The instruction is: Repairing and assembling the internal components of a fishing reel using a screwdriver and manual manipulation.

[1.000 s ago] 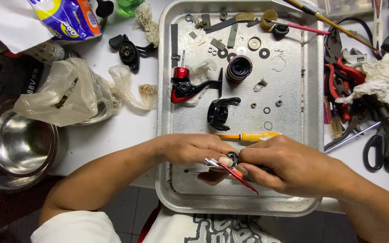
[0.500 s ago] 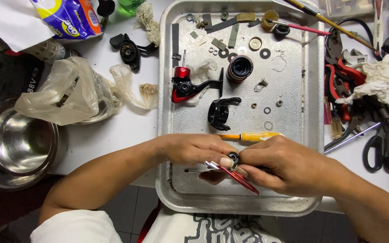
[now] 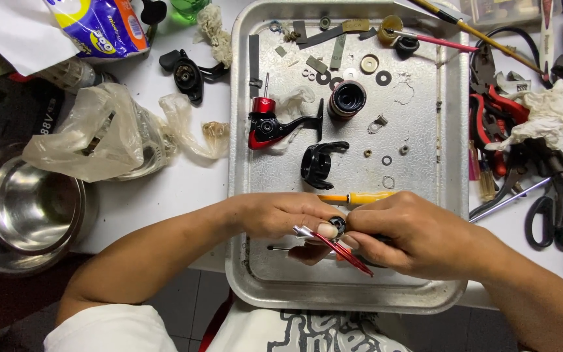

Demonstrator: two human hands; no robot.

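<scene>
Head view, two hands (image 3: 353, 231), one red handle (image 3: 343, 251), one tray (image 3: 451, 195)

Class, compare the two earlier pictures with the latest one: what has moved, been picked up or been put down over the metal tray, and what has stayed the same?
Nothing has visibly changed. The left hand and right hand still pinch the same small black part with the red bar over the metal tray. The yellow-handled screwdriver, the red and black piece and the steel bowl lie as before.

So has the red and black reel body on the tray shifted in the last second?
No. The red and black reel body lies in the same spot beside the black spool on the metal tray.
</scene>
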